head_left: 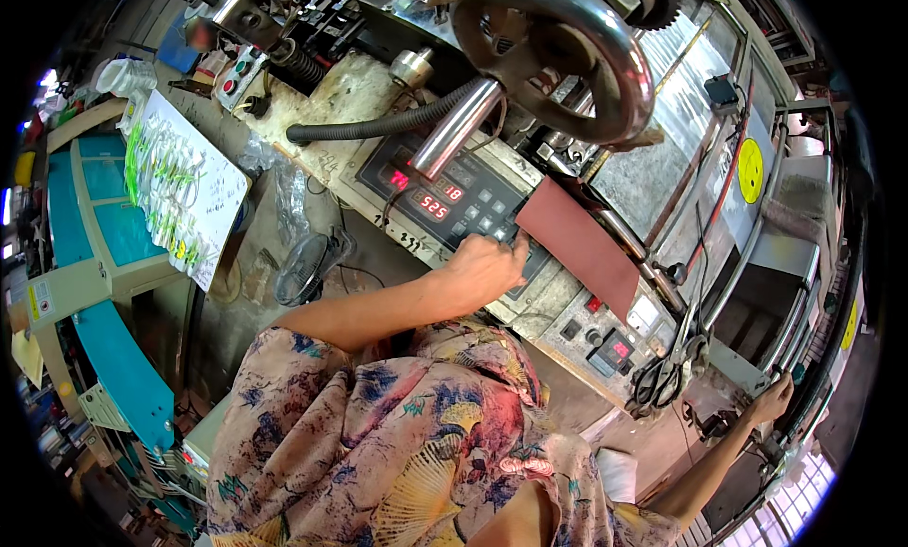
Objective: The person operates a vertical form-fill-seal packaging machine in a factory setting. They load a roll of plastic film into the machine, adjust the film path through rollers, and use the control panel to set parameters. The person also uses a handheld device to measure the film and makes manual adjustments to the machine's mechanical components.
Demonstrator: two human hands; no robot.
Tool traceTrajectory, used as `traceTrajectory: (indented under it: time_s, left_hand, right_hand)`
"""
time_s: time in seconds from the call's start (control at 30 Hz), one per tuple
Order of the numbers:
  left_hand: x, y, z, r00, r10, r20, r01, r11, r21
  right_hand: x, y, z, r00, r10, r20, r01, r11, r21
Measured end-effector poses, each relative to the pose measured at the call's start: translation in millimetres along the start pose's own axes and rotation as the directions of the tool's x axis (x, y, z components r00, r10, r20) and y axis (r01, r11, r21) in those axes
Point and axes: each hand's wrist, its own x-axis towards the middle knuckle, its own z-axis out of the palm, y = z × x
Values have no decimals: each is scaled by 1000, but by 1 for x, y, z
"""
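Note:
My left hand [489,266] rests over the keypad area of a dark control panel [378,159] with red lit digits. Its fingers are bent toward the buttons, and one digit points up beside the corner of a reddish-brown flat strip [579,246]. I see nothing held in that hand, though its fingertips are partly hidden. The strip slants across the panel's right end, along the machine's front roller. Far to the right, my right hand [771,401] is closed at the low end of a metal rail [807,306]; what its fingers grip is too small to make out.
A large metal handwheel [632,84] with a shiny handle juts over the panel. Black-handled scissors [657,382] hang by a small switch box [605,348]. On the left are a small fan [305,268], a white board with green-tagged pieces [210,192] and a teal machine [123,372].

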Motion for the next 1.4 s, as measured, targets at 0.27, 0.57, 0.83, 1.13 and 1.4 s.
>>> traceTrajectory:
  time_s: [0.27, 0.57, 0.83, 1.13, 1.4]
  left_hand:
    - [6, 4, -4, 1000, 2, 4, -2, 1000, 32]
    - [-15, -1, -13, 1000, 14, -2, -15, 993, -116]
    - [-68, -11, -15, 997, -56, 48, 64, 982, -178]
    - [-81, -25, -4, 994, -108, 14, 109, 985, -131]
    - [-71, -27, -2, 997, 7, 75, -9, 1000, 26]
  right_hand:
    - [1, 5, 1, 1000, -26, 9, 25, 999, 26]
    - [-4, -9, -1, 1000, 5, 15, -5, 999, -41]
    - [1, 10, 0, 1000, -28, 4, 28, 999, 34]
    - [6, 19, 1, 1000, 6, 1, -6, 998, 63]
    - [-2, -1, 1, 1000, -19, 9, 19, 996, 89]
